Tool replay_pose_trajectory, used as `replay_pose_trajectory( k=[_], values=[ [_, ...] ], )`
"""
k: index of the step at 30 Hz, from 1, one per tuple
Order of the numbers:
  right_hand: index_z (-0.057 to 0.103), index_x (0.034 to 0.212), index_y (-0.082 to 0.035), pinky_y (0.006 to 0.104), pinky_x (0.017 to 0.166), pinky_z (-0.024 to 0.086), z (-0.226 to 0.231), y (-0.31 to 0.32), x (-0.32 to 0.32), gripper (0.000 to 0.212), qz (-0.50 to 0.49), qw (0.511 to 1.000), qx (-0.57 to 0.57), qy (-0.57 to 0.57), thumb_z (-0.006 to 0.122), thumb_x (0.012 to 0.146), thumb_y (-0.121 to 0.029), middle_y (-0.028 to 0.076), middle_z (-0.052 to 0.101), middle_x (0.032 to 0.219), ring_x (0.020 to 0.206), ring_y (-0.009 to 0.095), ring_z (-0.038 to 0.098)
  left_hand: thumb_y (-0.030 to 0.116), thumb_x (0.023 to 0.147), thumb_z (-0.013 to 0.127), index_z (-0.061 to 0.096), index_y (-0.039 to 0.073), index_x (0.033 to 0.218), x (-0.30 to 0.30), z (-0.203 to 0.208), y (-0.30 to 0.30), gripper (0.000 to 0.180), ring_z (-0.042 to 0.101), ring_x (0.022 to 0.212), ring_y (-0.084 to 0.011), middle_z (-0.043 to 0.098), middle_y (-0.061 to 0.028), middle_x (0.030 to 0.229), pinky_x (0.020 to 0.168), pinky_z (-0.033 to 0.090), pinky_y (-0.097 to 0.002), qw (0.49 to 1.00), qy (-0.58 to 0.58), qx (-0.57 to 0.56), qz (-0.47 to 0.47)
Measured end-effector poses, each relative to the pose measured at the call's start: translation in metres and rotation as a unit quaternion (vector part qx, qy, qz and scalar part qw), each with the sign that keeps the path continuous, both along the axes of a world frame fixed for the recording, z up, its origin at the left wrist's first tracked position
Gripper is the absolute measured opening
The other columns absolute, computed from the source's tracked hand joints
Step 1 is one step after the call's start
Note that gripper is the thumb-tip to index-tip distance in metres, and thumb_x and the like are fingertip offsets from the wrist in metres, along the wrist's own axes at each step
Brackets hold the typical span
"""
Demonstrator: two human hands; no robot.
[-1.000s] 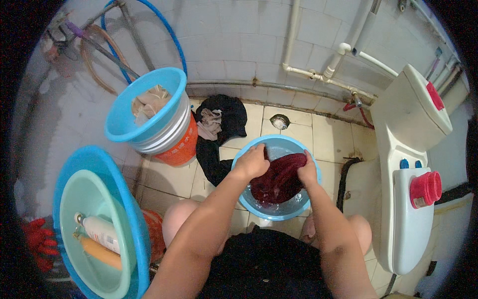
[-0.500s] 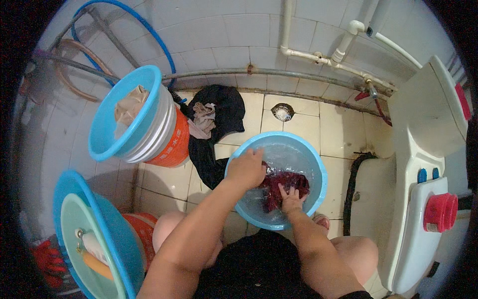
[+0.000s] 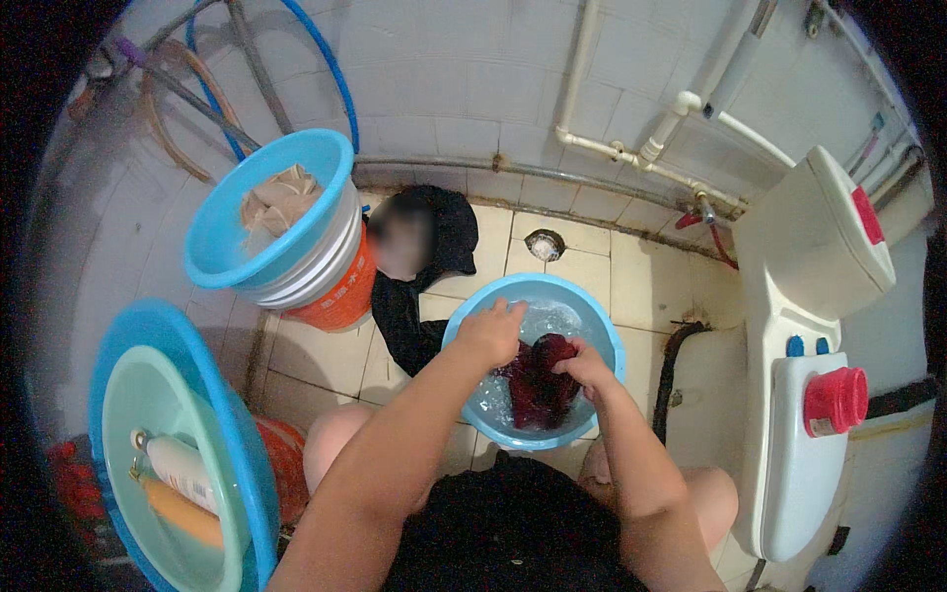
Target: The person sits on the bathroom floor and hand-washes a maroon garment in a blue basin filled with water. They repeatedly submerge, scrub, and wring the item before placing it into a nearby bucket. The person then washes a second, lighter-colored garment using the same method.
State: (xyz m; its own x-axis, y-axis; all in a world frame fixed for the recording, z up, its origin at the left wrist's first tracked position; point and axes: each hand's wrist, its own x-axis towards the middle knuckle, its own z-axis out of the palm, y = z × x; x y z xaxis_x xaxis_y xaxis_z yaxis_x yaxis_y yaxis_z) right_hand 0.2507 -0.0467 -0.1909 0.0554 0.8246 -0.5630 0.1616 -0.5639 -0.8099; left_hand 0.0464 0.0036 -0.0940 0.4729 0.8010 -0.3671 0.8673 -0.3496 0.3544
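Observation:
A dark red cloth lies soaked in the water of a light blue basin on the floor between my knees. My right hand pinches the cloth's upper right part, fingers closed on it and lifting it slightly. On the basin's left side, my left hand hovers low over the water beside the cloth, fingers stretched out and apart. Its palm side is hidden, and so is any contact with the cloth there.
Black clothing lies on the tiles behind the basin, near a floor drain. A blue basin with beige cloth tops the stacked buckets at left. Nearer are nested basins holding bottles. A toilet stands right.
My right hand has gone from spread fingers pressing on the cloth to gripping it, drawing its right side up and inward. My left hand stays near the basin's left side. The view has shifted slightly.

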Motion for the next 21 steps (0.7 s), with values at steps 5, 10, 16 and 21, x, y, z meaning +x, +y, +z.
replay_pose_trajectory(
  k=[5,10,16,21],
  values=[
    [0.050,0.112,0.000,0.0308,0.082,0.046,0.135,-0.016,-0.029,0.052,0.010,0.994,0.097,0.045,0.067,0.063,0.005,0.008,0.060,0.097,0.090,0.019,0.058,0.028,0.067,0.073,0.019,0.013,0.140,-0.013,0.002,-0.010,0.092,0.044,0.117,-0.0377,0.035,-0.0212,0.132,0.095,0.040,-0.0445,0.999,0.001,-0.019,-0.032],
    [0.046,0.117,0.000,0.0303,0.086,0.044,0.219,-0.043,-0.045,0.054,-0.023,0.973,0.210,0.091,0.065,0.066,0.007,0.008,0.058,0.103,0.095,0.017,0.056,0.033,0.052,0.083,0.002,0.011,0.142,-0.004,-0.008,-0.018,0.123,0.028,0.129,-0.0378,0.019,-0.0233,0.142,0.105,0.028,-0.0440,0.993,-0.113,-0.024,-0.039],
    [0.041,0.121,-0.001,0.0325,0.092,0.042,0.267,-0.059,-0.061,0.064,-0.017,0.934,0.321,0.156,0.069,0.064,0.004,0.009,0.053,0.112,0.103,0.019,0.054,0.038,0.054,0.081,-0.004,0.021,0.142,0.006,0.026,-0.024,0.124,0.012,0.136,-0.0341,0.006,-0.0112,0.148,0.099,0.020,-0.0638,0.920,-0.382,0.081,0.025],
    [0.040,0.124,-0.004,0.0344,0.094,0.041,0.259,-0.069,-0.063,0.072,-0.046,0.893,0.370,0.253,0.076,0.062,-0.002,0.008,0.052,0.115,0.106,0.021,0.052,0.015,0.073,0.069,0.050,0.005,0.118,0.022,0.025,-0.018,0.050,0.058,0.101,-0.0212,0.062,-0.0103,0.106,0.086,0.045,-0.0286,0.780,-0.593,0.106,0.170]
  ],
)
